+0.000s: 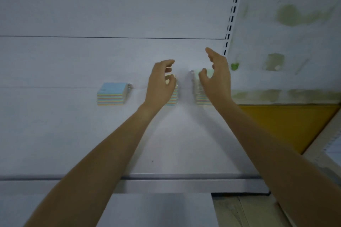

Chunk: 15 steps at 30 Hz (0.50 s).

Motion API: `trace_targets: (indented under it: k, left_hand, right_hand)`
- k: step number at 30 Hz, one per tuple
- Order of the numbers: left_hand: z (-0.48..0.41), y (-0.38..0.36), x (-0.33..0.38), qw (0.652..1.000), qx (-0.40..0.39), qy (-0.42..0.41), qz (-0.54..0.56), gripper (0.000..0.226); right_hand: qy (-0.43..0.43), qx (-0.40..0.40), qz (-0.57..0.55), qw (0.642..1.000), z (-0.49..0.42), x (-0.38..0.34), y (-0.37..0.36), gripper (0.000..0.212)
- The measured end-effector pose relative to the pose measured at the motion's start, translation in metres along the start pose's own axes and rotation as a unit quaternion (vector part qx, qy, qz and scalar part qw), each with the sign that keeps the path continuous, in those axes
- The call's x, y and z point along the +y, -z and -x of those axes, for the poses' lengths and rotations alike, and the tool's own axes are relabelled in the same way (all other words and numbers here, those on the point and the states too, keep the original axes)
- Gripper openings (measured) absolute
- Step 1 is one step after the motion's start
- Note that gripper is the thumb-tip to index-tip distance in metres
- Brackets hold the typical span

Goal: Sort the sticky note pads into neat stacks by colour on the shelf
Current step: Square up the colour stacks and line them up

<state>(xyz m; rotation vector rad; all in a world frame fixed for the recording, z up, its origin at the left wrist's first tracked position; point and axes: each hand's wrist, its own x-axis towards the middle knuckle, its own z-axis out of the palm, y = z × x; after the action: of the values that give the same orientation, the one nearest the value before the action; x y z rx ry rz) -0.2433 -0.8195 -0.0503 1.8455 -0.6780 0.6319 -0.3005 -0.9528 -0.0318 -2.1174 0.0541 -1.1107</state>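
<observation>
Your left hand (160,83) was half curled over the middle stack of sticky note pads (173,100); I could not tell if it held it. Your right hand (215,77) was spread open, thumb by the green-topped stack (200,99). The blue-topped stack (112,94) sat apart, to the left. All three stood far back on the white shelf (73,134), with bare room before its front edge.
</observation>
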Motion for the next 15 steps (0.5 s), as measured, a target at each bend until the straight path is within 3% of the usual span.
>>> trace_targets:
  k: [5, 8, 12, 15]
  left_hand:
    - [0.008, -0.062, 0.024, 0.991, -0.119, 0.053, -0.041, 0.057]
    - [0.018, -0.091, 0.016, 0.986, -0.115, 0.078, -0.094, 0.062]
    - [0.034, -0.096, 0.011, 0.966, -0.146, 0.206, -0.048, 0.067]
    - [0.036, -0.092, 0.008, 0.962, -0.155, 0.225, -0.005, 0.076]
  right_hand:
    - [-0.156, -0.015, 0.013, 0.988, 0.017, 0.049, 0.032, 0.064]
    - [-0.258, -0.088, -0.012, 0.962, 0.031, 0.069, 0.027, 0.072]
    - [-0.261, -0.135, 0.007, 0.956, 0.031, 0.083, 0.019, 0.052]
    - [-0.246, -0.136, 0.022, 0.959, 0.031, 0.086, 0.02, 0.043]
